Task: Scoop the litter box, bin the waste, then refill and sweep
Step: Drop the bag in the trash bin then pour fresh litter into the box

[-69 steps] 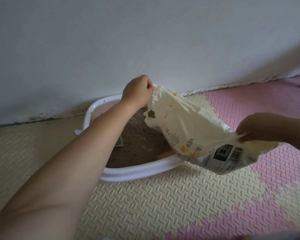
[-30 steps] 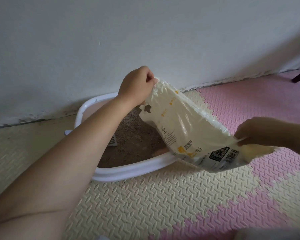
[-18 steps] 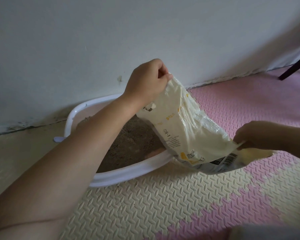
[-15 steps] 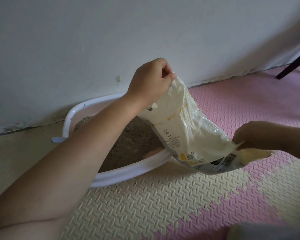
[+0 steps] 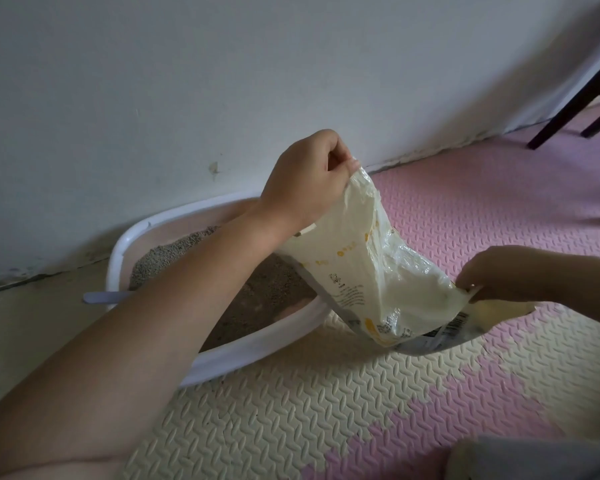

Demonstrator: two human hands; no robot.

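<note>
Refilling is judged to be the step in hand: a cream litter bag [image 5: 378,271] is held slantwise over the right end of the litter box [image 5: 257,344], which is set on the foam floor mat [image 5: 291,410] close against the wall [image 5: 222,81]. The bag's upper corner is gripped by the left hand [image 5: 309,178], with the fingers curled round the crumpled plastic above the box. Its lower edge is pinched by the right hand [image 5: 496,278], out past the rim and over the mat. Grey litter [image 5: 264,292] is seen in the box, heaped toward the far left, and a pale scoop handle [image 5: 101,297] juts out past the left rim.

The bag looks slack and nearly empty, and no litter is seen falling. Which end is the mouth cannot be told. For the next move, it is judged that the bag must be tipped or shaken so that any remainder is sent into the box and not onto the mat. Levelling and sweeping are left to be done.

A barcode [image 5: 456,323] is printed near the bag's lower edge, with a block of fine print [image 5: 347,292] and yellow marks [image 5: 347,251] above it. None of it can be read, and no brand can be made out.
</note>
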